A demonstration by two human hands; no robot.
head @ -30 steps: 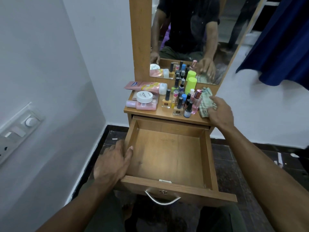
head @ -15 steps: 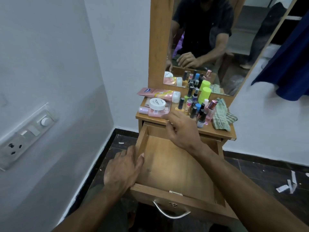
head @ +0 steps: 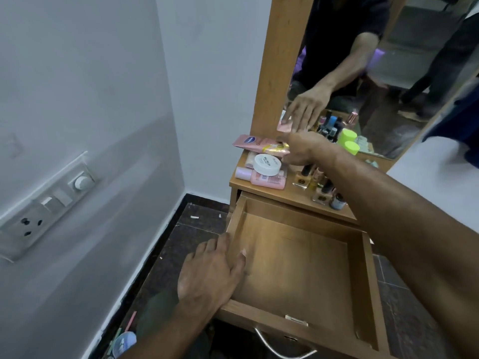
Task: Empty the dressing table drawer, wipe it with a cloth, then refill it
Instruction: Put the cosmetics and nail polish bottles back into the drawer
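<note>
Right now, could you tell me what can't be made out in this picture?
- Right hand over the pink tube: its fingers point away from the head camera, so a grip can't be confirmed.
- Small bottles: partly hidden behind the right forearm; labels too small.
- Drawer: front right corner hidden by the forearm; handle cut by the bottom edge.
- Cloth: not seen.

A switch panel (head: 44, 208) on the wall (head: 77, 99); mirror (head: 388, 73) behind.
</note>
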